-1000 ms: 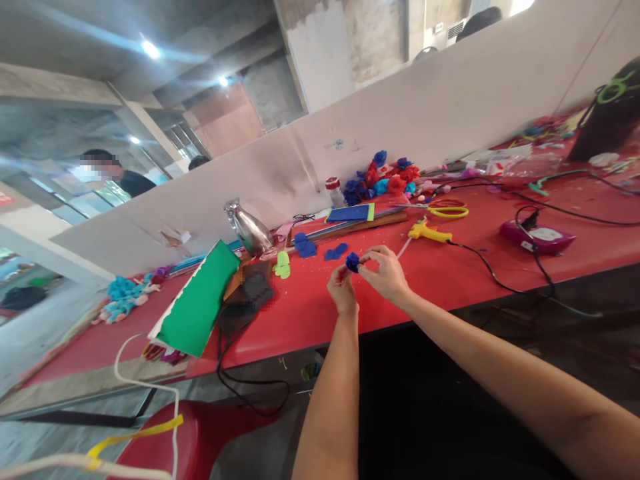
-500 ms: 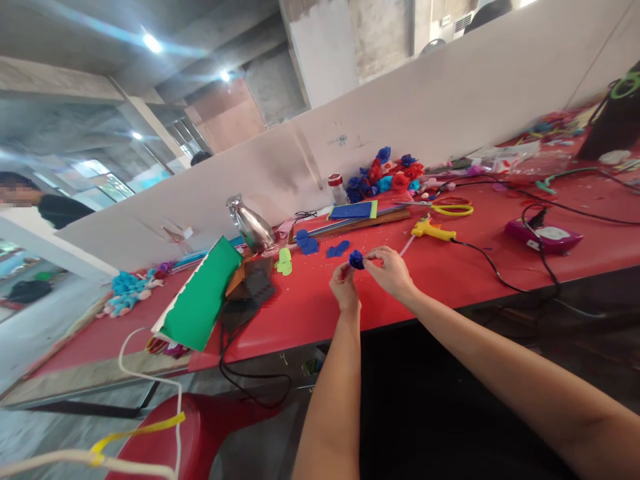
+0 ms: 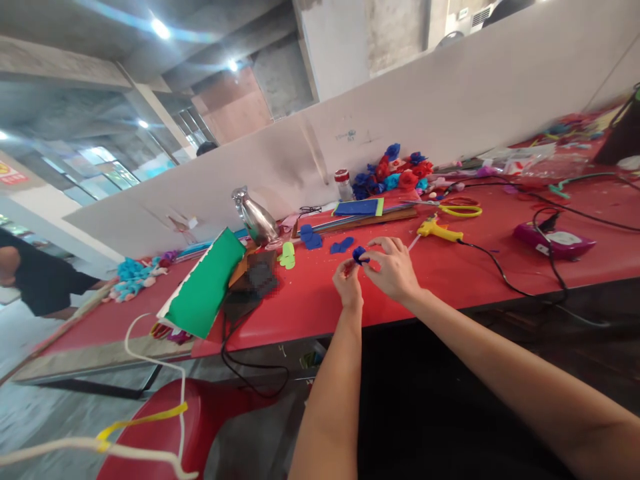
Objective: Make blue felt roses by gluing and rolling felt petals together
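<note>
A small dark blue paper flower (image 3: 359, 255) is held up over the near part of the red table. My left hand (image 3: 349, 283) pinches it from below and the left, fingers closed. My right hand (image 3: 395, 268) has its thumb and fingertips on the flower's right side; its other fingers are curled. Blue petal pieces (image 3: 342, 245) lie just beyond the hands, and more blue pieces (image 3: 311, 237) sit farther left beside lime green pieces (image 3: 287, 256). To the right of my right hand rests a yellow glue gun (image 3: 440, 230).
Yellow-handled scissors (image 3: 461, 211), a purple box with cables (image 3: 554, 240) and a heap of red and blue flowers (image 3: 393, 173) lie on the table (image 3: 300, 307). A metal jug (image 3: 256, 217) and green sheet (image 3: 207, 287) stand left. A person (image 3: 43, 273) is at far left.
My right hand has shifted its fingers on the flower and is more raised and curled. The view has tilted slightly, and the person at far left has moved nearer.
</note>
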{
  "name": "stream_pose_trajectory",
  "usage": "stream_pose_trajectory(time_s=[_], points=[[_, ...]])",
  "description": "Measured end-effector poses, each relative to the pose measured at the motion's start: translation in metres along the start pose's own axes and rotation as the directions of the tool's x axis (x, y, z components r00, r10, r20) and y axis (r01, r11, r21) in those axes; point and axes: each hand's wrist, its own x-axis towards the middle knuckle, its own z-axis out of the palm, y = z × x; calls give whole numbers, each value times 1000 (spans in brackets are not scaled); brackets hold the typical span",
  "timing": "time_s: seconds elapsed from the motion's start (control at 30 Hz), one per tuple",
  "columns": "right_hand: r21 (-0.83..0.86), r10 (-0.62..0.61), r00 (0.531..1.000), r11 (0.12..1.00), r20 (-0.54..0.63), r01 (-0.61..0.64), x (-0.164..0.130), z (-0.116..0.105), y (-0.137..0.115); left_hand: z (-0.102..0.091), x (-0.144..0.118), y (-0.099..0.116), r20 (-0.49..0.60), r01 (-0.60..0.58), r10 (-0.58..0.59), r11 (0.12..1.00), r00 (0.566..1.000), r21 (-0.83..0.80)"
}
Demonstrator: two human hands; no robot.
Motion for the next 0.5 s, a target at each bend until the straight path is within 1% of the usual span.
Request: stream_pose_trajectory(time_s=[0.2, 0.5], points=[[-95, -91, 993, 991, 72, 98, 2, -6, -2, -1, 2, -6, 26, -13, 13, 1000, 1000, -3], [-158, -168, 981, 971, 99, 182, 2, -8, -5, -1, 2, -9, 39, -29, 30, 999, 999, -27]])
